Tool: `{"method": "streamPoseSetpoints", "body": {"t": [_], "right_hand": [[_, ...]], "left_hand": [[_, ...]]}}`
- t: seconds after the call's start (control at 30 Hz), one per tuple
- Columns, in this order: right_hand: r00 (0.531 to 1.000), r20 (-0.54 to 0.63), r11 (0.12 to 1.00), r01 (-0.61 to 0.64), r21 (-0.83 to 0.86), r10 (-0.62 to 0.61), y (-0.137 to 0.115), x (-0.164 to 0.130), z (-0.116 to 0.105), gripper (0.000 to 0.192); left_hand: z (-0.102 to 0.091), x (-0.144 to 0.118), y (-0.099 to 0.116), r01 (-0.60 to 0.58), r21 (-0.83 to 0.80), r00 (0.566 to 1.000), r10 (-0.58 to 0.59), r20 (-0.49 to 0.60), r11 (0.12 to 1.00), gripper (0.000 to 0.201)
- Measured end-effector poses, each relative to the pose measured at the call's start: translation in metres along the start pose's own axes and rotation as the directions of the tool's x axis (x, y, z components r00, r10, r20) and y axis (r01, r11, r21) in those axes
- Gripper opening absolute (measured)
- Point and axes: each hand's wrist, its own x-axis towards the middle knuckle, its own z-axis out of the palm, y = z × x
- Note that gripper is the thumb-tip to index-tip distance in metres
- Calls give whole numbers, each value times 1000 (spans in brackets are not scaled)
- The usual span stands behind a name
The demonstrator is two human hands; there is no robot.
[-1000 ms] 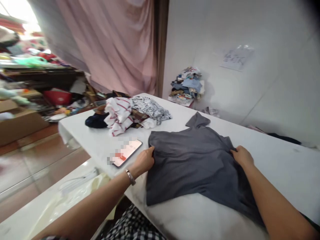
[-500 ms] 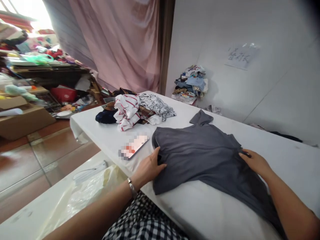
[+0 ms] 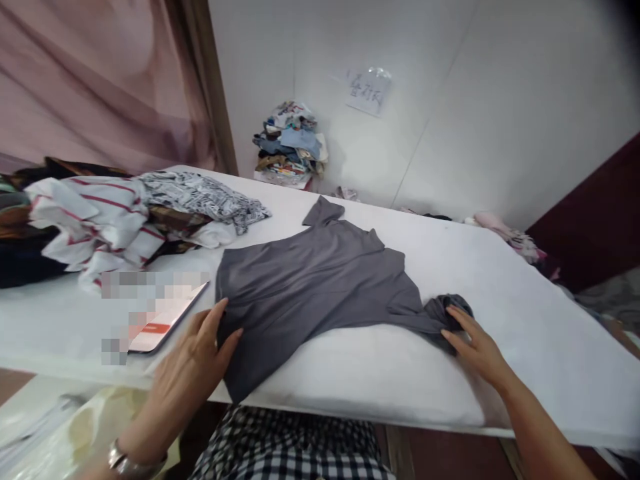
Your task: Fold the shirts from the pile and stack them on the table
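Hands, two in number and both bare, were seen reaching forward over a white bench [image 3: 560, 353], one to each end of a single dark grey garment [image 3: 310, 287]. This garment was spread across the middle of the bench, near its front edge, wrinkled along its length, with one short section of cloth pointed toward the far side. By the left hand [image 3: 195, 363], the garment's left edge was overlapped at the fingertips; its fingers were spread and its thumb was held well apart, palm turned downward. One silver band [image 3: 133, 460] was worn on that wrist. The right hand [image 3: 475, 350] was angled inward, its forearm slanted up from the lower right corner, its thumb and fingers set at the bunched right end of the cloth; whether the fabric was pinched could not be told. One phone [image 3: 167, 320], its screen lit and partly blurred out, was placed just beside the left hand. Behind it, one red-striped white garment [image 3: 95, 213] and one black-and-white patterned garment [image 3: 200, 197] were heaped among others. One sheet of paper [image 3: 369, 92] with handwriting was fixed to the wall.
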Motion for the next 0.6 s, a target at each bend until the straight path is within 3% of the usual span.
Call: {"method": "streamPoseSetpoints", "body": {"t": [0.07, 0.17, 0.23, 0.33, 0.43, 0.53, 0.6], "right_hand": [[999, -50, 1000, -15, -21, 14, 0, 3, -3, 60], [999, 46, 996, -9, -86, 13, 2, 11, -1, 55], [995, 104, 995, 19, -100, -9, 6, 17, 3, 42], [995, 97, 997, 29, -67, -22, 8, 19, 6, 31], [987, -129, 994, -99, -50, 92, 2, 15, -3, 36], [891, -435, 984, -169, -50, 131, -9, 9, -15, 43], [864, -483, 982, -187, -37, 146, -16, 7, -18, 42]], "left_hand": [[1, -7, 9, -181, 27, 980, 182, -75, 983, 53], [11, -20, 18, -396, -18, 917, 397, 40, 918, 40], [17, -27, 22, -453, -30, 878, 451, 161, 891, 33], [19, -31, 26, -445, -9, 860, 430, 273, 896, 29], [12, -29, 29, -424, 14, 855, 395, 336, 906, 22], [6, -27, 32, -431, 39, 847, 390, 361, 901, 22], [5, -26, 33, -434, 68, 848, 381, 369, 899, 23]]}}
